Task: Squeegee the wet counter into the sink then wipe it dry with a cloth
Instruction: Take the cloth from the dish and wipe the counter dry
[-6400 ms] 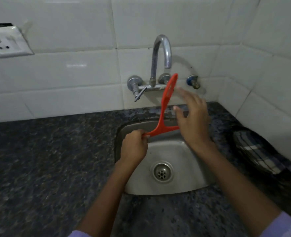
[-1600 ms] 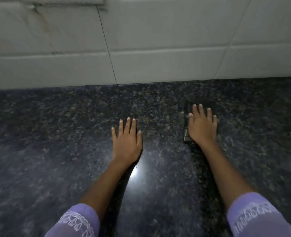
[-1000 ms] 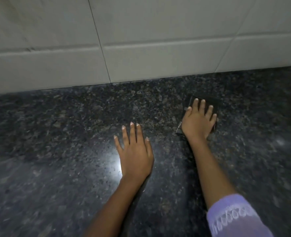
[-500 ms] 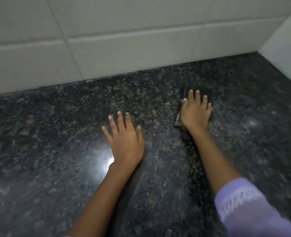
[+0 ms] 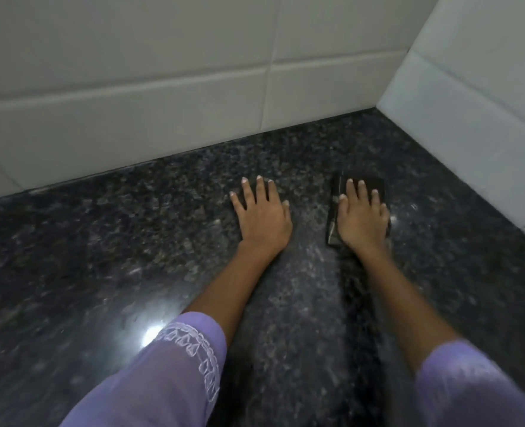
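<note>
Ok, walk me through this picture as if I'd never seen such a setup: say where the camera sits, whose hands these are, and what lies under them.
There is no machine here. A person wears a camera on the head, so you look forward and down along their own arms. The dark speckled surface is a granite counter, meeting white wall tiles in a corner at the right. The left hand rests flat on the bare counter, fingers straight. The right hand presses flat on a dark folded cloth, also with straight fingers. Both arms wear lilac sleeves. Neither sink nor squeegee is in view.
</note>
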